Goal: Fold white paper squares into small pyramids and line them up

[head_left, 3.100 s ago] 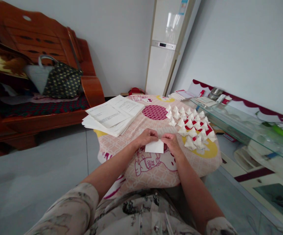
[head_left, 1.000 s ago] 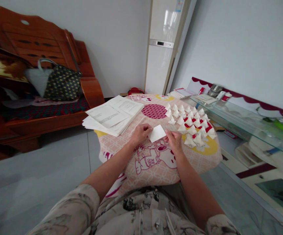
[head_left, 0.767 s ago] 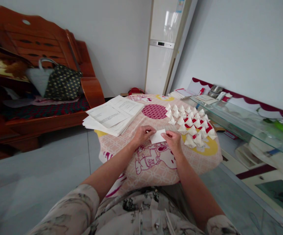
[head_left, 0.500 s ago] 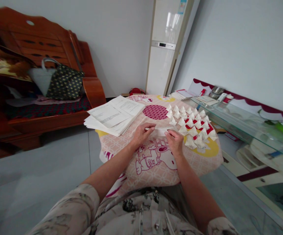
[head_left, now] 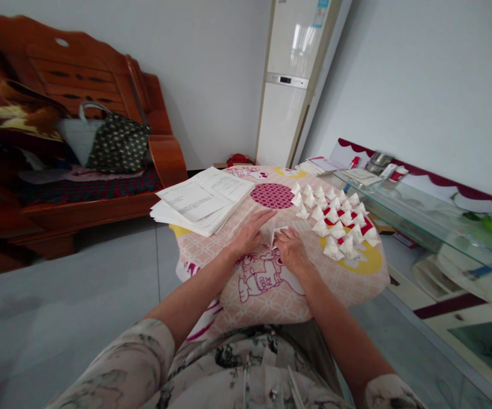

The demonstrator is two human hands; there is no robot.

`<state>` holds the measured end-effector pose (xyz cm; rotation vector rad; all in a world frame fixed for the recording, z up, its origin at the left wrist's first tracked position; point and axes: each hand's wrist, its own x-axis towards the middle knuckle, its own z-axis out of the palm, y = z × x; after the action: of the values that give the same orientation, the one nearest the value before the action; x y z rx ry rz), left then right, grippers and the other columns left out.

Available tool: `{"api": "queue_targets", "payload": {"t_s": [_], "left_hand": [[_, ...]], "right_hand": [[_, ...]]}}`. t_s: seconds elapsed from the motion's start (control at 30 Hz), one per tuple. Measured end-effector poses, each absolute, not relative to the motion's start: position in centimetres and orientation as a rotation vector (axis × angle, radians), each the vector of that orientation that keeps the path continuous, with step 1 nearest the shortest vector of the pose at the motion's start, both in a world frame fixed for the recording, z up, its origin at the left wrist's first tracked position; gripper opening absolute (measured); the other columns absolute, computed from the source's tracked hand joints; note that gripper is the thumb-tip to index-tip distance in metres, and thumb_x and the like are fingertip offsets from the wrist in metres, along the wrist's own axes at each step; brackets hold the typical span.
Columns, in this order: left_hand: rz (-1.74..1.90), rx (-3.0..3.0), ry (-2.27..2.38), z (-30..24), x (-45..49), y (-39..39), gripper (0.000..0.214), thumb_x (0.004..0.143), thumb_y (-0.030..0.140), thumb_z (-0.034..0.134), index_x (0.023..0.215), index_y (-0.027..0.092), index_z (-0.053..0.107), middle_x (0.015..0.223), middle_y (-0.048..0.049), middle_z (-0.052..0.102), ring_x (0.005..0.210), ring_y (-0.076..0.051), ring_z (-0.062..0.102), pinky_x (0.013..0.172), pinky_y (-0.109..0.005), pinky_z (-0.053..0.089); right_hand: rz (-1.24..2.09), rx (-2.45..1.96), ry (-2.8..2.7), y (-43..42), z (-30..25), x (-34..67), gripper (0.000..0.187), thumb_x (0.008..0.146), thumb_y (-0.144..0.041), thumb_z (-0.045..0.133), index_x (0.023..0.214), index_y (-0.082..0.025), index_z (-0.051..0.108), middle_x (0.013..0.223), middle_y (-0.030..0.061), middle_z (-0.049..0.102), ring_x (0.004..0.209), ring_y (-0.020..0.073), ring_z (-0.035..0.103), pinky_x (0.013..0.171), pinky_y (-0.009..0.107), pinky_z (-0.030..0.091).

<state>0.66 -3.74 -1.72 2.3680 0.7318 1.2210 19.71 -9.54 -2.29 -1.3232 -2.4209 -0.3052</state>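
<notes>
On the cloth-covered table, a small folded white paper (head_left: 273, 234) stands partly raised between my hands. My right hand (head_left: 292, 250) grips it from the right, fingers bent over its top; part of the paper is hidden beneath them. My left hand (head_left: 249, 234) is just left of the paper with its fingers stretched out and pointing forward, holding nothing. Several folded paper pyramids (head_left: 337, 229) stand in rows to the right of my right hand. Beyond my left hand lies a stack of printed paper sheets (head_left: 205, 196).
A patterned tablecloth (head_left: 271, 309) covers the table. On the right runs a glass shelf (head_left: 429, 218) holding metal containers and a red-capped item. A wooden sofa (head_left: 101, 210) with bags is at left. A tall white air conditioner (head_left: 282, 113) stands behind.
The paper, stretched flat between both hands before, is now folded and partly upright. My right hand has moved left onto it. My left hand has let go and straightened its fingers.
</notes>
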Motion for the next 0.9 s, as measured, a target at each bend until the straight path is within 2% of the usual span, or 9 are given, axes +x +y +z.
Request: {"api": "queue_targets", "payload": {"t_s": [0.07, 0.13, 0.23, 0.33, 0.5, 0.57, 0.67, 0.8, 0.9], "left_hand": [[1.153, 2.479, 0.650, -1.7, 0.9, -4.0, 0.080, 0.064, -0.001, 0.043, 0.142, 0.018, 0.051, 0.155, -0.0117, 0.043, 0.146, -0.025, 0.037, 0.120, -0.050, 0.032], [1.106, 2.551, 0.655, -1.7, 1.1, -4.1, 0.067, 0.066, -0.002, 0.045, 0.128, 0.017, 0.062, 0.155, -0.0125, 0.044, 0.147, -0.026, 0.035, 0.119, -0.051, 0.034], [1.034, 2.633, 0.733, -1.8, 0.9, -3.9, 0.042, 0.069, -0.001, 0.050, 0.101, 0.018, 0.070, 0.148, -0.0115, 0.053, 0.145, -0.028, 0.038, 0.119, -0.054, 0.031], [0.876, 2.700, 0.737, -1.7, 0.3, -3.9, 0.029, 0.069, 0.002, 0.056, 0.087, 0.019, 0.072, 0.132, -0.0105, 0.066, 0.136, -0.029, 0.049, 0.120, -0.056, 0.025], [0.687, 2.655, 0.591, -1.1, -0.5, -4.0, 0.043, 0.068, 0.000, 0.054, 0.097, 0.023, 0.075, 0.114, -0.0081, 0.074, 0.114, -0.024, 0.065, 0.117, -0.052, 0.032], [0.635, 2.622, 0.536, -0.6, -0.7, -3.8, 0.038, 0.072, 0.002, 0.054, 0.094, 0.024, 0.076, 0.110, -0.0085, 0.075, 0.109, -0.024, 0.067, 0.114, -0.049, 0.036], [0.588, 2.562, 0.480, 0.1, -1.0, -3.2, 0.028, 0.079, 0.007, 0.055, 0.088, 0.023, 0.077, 0.104, -0.0086, 0.076, 0.101, -0.023, 0.069, 0.110, -0.044, 0.040], [0.592, 2.439, 0.470, 0.8, -1.6, -2.3, 0.026, 0.072, 0.005, 0.060, 0.080, 0.023, 0.076, 0.094, -0.0069, 0.077, 0.096, -0.022, 0.069, 0.101, -0.034, 0.045], [0.548, 2.379, 0.497, 1.1, -1.7, -2.1, 0.030, 0.067, 0.003, 0.060, 0.080, 0.025, 0.077, 0.093, -0.0052, 0.078, 0.095, -0.022, 0.070, 0.094, -0.031, 0.048]], "right_hand": [[-0.323, -1.335, -2.411, -9.6, -2.2, 19.7, 0.033, 0.095, -0.010, 0.045, 0.096, -0.021, 0.077, 0.124, 0.0080, 0.071, 0.120, 0.0275, 0.053, 0.117, 0.049, 0.027], [-0.333, -1.364, -2.379, -9.7, -2.1, 19.8, 0.033, 0.095, -0.011, 0.046, 0.096, -0.021, 0.077, 0.123, 0.0085, 0.071, 0.123, 0.0294, 0.052, 0.117, 0.052, 0.026], [-0.337, -1.401, -2.337, -9.8, -2.1, 20.2, 0.034, 0.093, -0.010, 0.045, 0.097, -0.020, 0.078, 0.122, 0.0089, 0.072, 0.126, 0.0308, 0.051, 0.118, 0.054, 0.025], [-0.317, -1.384, -2.359, -10.0, -2.2, 20.7, 0.034, 0.093, -0.010, 0.045, 0.096, -0.020, 0.078, 0.117, 0.0090, 0.073, 0.121, 0.0299, 0.054, 0.118, 0.054, 0.025], [-0.114, -1.262, -2.474, -10.5, -2.4, 21.3, 0.036, 0.084, -0.004, 0.048, 0.106, -0.017, 0.074, 0.117, 0.0117, 0.071, 0.111, 0.0259, 0.058, 0.105, 0.043, 0.043], [-0.081, -1.234, -2.519, -10.6, -2.2, 21.4, 0.036, 0.083, -0.002, 0.049, 0.107, -0.015, 0.073, 0.116, 0.0126, 0.070, 0.106, 0.0247, 0.059, 0.098, 0.038, 0.047], [-0.124, -1.222, -2.595, -10.4, -1.7, 21.4, 0.028, 0.087, -0.004, 0.049, 0.102, -0.014, 0.071, 0.108, 0.0138, 0.070, 0.100, 0.0249, 0.059, 0.093, 0.036, 0.047], [-0.127, -1.151, -2.692, -9.8, -1.0, 21.1, 0.021, 0.090, -0.008, 0.050, 0.092, -0.015, 0.070, 0.097, 0.0113, 0.069, 0.092, 0.0234, 0.058, 0.087, 0.034, 0.046], [-0.037, -1.063, -2.681, -9.1, -0.6, 21.1, 0.022, 0.091, -0.011, 0.052, 0.077, -0.019, 0.068, 0.087, 0.0071, 0.068, 0.083, 0.0201, 0.058, 0.081, 0.031, 0.046]]}}
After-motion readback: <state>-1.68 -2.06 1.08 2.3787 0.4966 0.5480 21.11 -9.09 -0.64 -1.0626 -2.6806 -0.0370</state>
